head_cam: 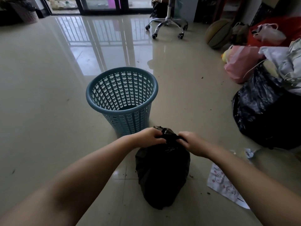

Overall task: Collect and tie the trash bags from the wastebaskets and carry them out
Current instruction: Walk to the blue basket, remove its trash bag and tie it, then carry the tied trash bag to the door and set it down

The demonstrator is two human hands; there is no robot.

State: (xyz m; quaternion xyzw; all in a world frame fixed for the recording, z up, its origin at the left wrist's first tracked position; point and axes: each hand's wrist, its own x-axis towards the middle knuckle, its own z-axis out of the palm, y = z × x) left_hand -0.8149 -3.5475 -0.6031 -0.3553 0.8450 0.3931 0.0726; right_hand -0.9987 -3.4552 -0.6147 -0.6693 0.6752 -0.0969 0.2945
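Note:
A full black trash bag point(162, 173) stands on the tiled floor right in front of me. My left hand point(149, 137) and my right hand point(189, 141) each pinch a twisted strand of the bag's gathered top, pulling them apart sideways. A crumpled tuft of the bag's neck sticks up between the hands. Just behind the bag stands a blue perforated wastebasket point(122, 101), upright, with no bag in it.
A large black bag point(267, 115) piled with clothes and a pink bag point(241, 64) crowd the right side, with a basketball point(218, 34) behind. A printed paper sheet point(226, 185) lies on the floor at right. An office chair base point(167, 26) stands further back. Another basket point(30, 15) sits far left.

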